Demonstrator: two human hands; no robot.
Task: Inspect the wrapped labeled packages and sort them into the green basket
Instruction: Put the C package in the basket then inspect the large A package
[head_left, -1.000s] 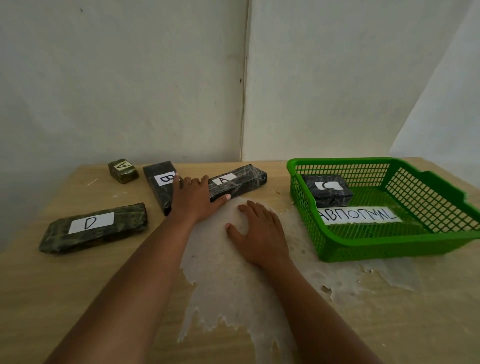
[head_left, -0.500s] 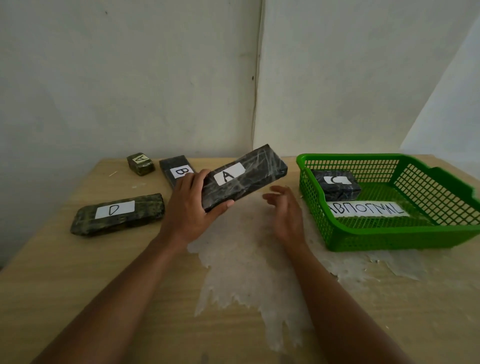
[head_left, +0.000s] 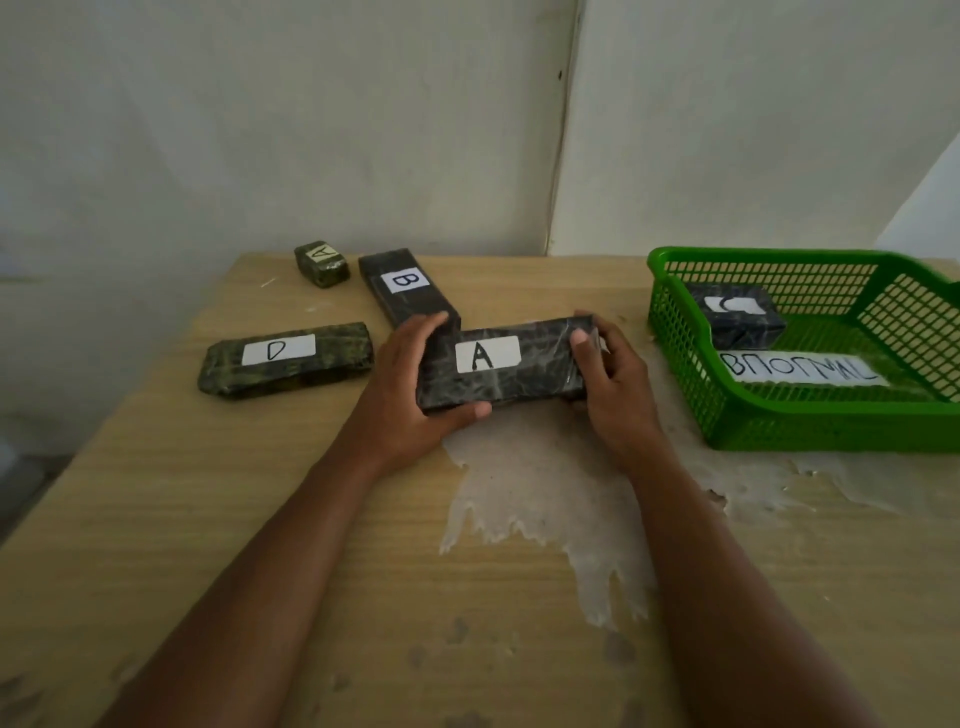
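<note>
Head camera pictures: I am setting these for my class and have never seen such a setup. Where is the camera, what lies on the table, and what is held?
No machine here: a person works with bare hands. The camera sits on their head, looking forward and down, so both arms reach in from below. The left hand and right hand each have a grip on one end of the dark wrapped package labelled A. On the wooden table lie package D, package B and a small labelled package. At the right stands a green basket holding another dark package and a paper strip with writing.
</note>
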